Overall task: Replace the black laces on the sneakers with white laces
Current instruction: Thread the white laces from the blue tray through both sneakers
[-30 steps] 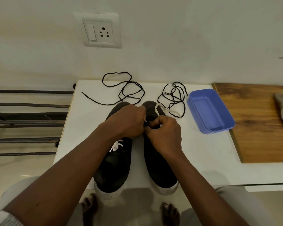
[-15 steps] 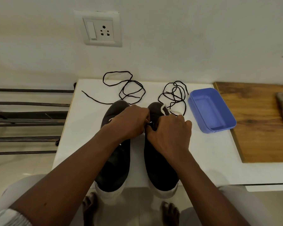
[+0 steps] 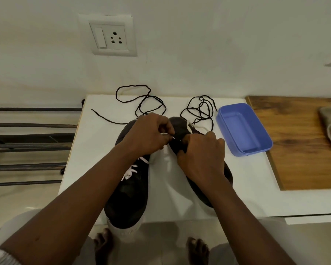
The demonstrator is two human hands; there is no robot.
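On the white table [image 3: 96, 146], centre-front, two black sneakers stand side by side, toes toward the person. L sneaker [image 3: 130, 197]: white toe cap overhangs the near table edge; threaded white lace [image 3: 129, 172] shows as crossings just beside the L forearm. R sneaker [image 3: 177, 126]: far end visible, mid-section covered by the R hand [image 3: 203, 155], toe hidden behind the R forearm; lacing status under the hand cannot be determined. L hand [image 3: 147, 136]: held over the far ends of both sneakers, fingers curled, thumb and forefinger pinching the tip of a loose white lace [image 3: 189, 125]. R hand: fingers and thumb curled down onto the R sneaker's upper, gripping it at the opening. A slack loop of the loose lace lies beyond the R knuckles, across the sneaker's far rim and onto the table. Removed items: black lace A [image 3: 141, 104], in open loops at table rear-left, one loop running up against the wall; black lace B [image 3: 201, 111], bunched at rear-centre, betw. the R sneaker and the blue tray [image 3: 225, 134]. Tray sits at the table's R side, just beside a wooden board [image 3: 294, 140]. Misc.: wall socket [image 3: 113, 38] above the table; metal rack bars [image 3: 27, 125] to the L; bare feet [image 3: 101, 243] on the floor below the near edge.
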